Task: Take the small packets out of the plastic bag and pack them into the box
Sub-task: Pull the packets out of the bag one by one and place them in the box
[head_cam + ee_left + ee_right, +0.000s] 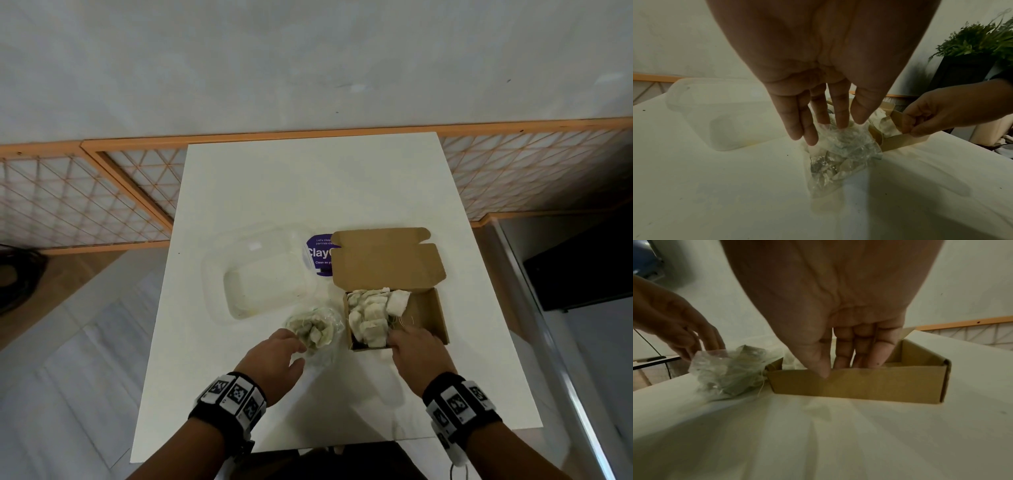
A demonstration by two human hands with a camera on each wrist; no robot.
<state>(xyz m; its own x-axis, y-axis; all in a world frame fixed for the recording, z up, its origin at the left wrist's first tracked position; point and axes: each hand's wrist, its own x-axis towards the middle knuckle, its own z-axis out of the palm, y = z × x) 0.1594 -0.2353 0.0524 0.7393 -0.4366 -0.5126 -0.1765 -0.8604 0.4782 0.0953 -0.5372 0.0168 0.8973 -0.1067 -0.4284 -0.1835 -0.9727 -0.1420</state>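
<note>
While the plastic bag (317,330) lies crumpled just under the left hand (274,363), it holds a clump of small packets (313,334), so the job looks about half done; more packets (370,318) fill the near-left part of the box (430,315). Left fingers (807,129) hang straight, tips touching the bag's mouth, nothing gripped. Right hand (416,356) pinches the box's near wall, thumb (823,366) outside, fingers inside, prob steadying it. Next move, I'd say: left fingers dig into the bag, pinch packets w/o dragging the film, carry them across to the free right side. Beyond the left hand sits a clear tub (260,274); past it a purple label (318,255) reads "Clay…", "Clean as y…", rest hidden
</note>
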